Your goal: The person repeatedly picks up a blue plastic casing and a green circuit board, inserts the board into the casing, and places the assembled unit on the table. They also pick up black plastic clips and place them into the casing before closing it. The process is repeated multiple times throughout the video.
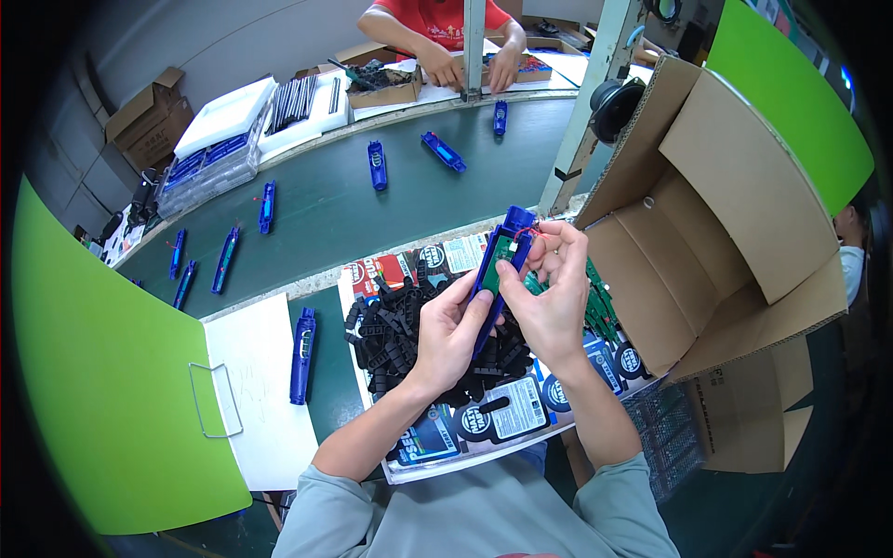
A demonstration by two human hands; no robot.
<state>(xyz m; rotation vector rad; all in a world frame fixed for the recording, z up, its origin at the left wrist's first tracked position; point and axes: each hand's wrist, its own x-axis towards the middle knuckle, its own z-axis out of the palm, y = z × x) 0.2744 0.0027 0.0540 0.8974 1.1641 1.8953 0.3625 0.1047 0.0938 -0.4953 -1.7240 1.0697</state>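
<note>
Between my two hands is a long blue plastic housing (519, 219), tilted, with a green circuit board (500, 253) in its open side. A small white connector and thin red wires show near its far end. My left hand (448, 337) grips the lower part of the housing, thumb along its edge. My right hand (555, 296) holds it from the other side, the thumb pressing on the board and the fingers curled by the wires. Beneath my hands lies a heap of small black plastic parts (391, 335). Several green circuit boards (600, 302) lie to the right.
An open cardboard box (735, 270) stands at the right, beside a metal post (586, 121). A green belt (326, 219) carries several blue housings (377, 166). Another blue housing (303, 358) lies at my left by a white sheet (256, 391). Across the belt a person (442, 56) works.
</note>
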